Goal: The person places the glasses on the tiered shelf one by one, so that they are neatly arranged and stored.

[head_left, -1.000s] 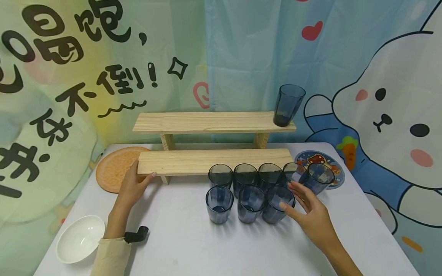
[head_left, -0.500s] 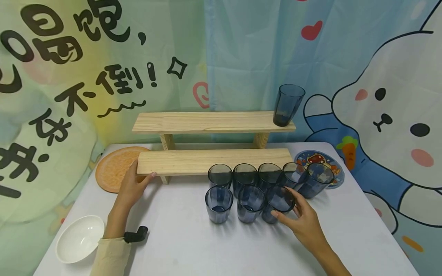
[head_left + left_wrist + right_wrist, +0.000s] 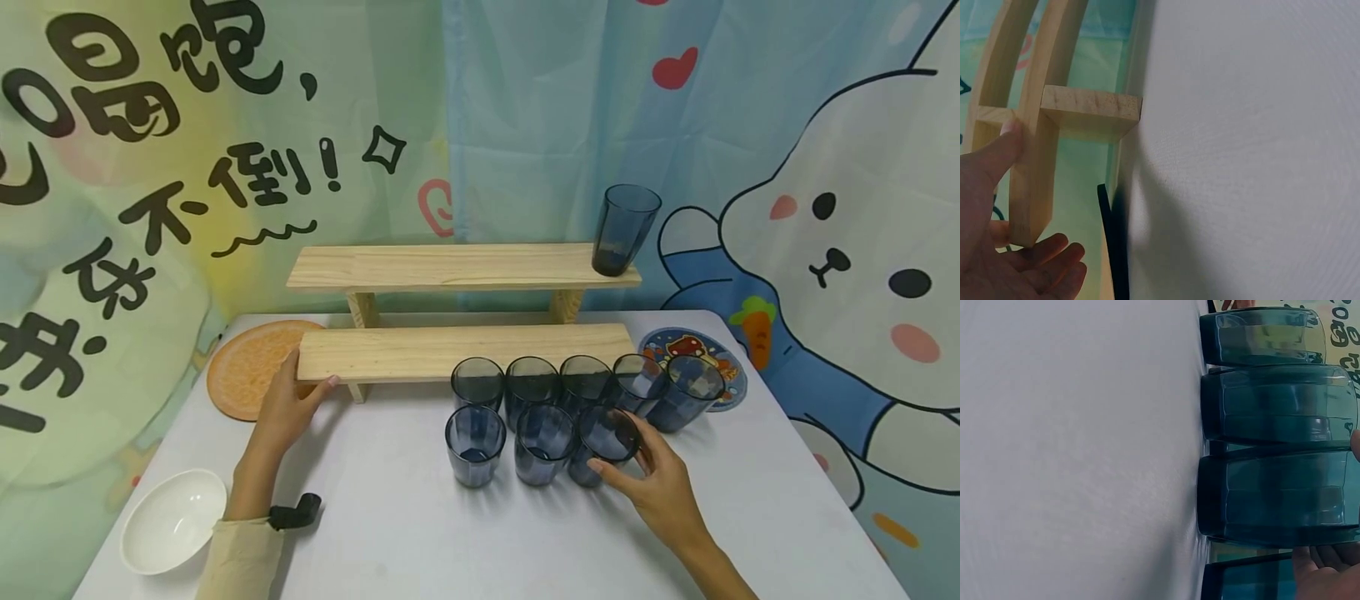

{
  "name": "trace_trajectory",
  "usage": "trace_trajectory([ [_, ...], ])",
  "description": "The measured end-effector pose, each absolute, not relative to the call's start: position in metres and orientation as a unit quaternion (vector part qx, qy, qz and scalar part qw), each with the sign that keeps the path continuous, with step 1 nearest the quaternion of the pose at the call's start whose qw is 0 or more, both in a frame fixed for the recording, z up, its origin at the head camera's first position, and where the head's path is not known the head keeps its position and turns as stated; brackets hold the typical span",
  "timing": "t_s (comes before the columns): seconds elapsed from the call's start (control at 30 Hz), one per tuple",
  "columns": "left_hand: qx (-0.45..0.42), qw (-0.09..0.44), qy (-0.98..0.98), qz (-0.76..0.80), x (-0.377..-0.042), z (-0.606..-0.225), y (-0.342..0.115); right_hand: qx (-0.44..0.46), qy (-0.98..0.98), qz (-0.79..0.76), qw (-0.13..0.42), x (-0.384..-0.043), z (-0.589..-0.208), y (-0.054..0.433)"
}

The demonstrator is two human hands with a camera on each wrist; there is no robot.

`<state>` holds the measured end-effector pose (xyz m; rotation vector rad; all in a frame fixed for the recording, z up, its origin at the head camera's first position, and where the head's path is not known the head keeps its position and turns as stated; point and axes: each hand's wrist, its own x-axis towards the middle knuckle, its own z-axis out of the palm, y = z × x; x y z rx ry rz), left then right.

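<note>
My left hand (image 3: 288,408) grips the left end of the lower board of a two-tier wooden shelf (image 3: 405,354). The left wrist view shows the thumb on one face of the board (image 3: 1034,169) and the fingers round its end. With thumb and fingers on opposite sides, my right hand (image 3: 660,492) holds the rightmost tumbler (image 3: 600,446) of the front row, a dark blue clear glass standing on the table. Two matching tumblers (image 3: 545,446) (image 3: 476,450) stand to its left. Behind them is a row of several more tumblers (image 3: 478,383). Another tumbler (image 3: 626,233) stands on the upper board's right end.
A white bowl (image 3: 172,521) sits at the table's left front. An orange round mat (image 3: 243,375) lies by the shelf's left end, and a patterned blue round mat (image 3: 735,375) is behind the right tumblers. A printed curtain (image 3: 517,125) hangs behind the white table (image 3: 420,542).
My right hand has come left and down from beside the front right tumbler and taken hold of it. The left hand keeps its grip on the shelf; the tumblers have not moved.
</note>
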<state>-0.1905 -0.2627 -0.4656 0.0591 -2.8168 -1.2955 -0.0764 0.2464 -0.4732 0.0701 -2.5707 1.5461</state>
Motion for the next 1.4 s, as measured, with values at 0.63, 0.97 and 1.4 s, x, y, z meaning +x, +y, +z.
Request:
trace_trajectory([
  [0.63,0.026,0.015,-0.908,-0.418,-0.191,-0.467,-0.264,0.03,-0.859,0.499,0.108,-0.069,-0.453,0.243],
  [0.97,0.031,0.007,-0.908,-0.418,-0.189,-0.464,-0.262,0.032,-0.855,0.511,0.082,-0.07,-0.41,0.245],
  [1.4,0.02,0.014,-0.905,-0.425,-0.189,-0.465,-0.263,0.074,-0.867,0.479,0.116,-0.097,-0.351,0.246],
])
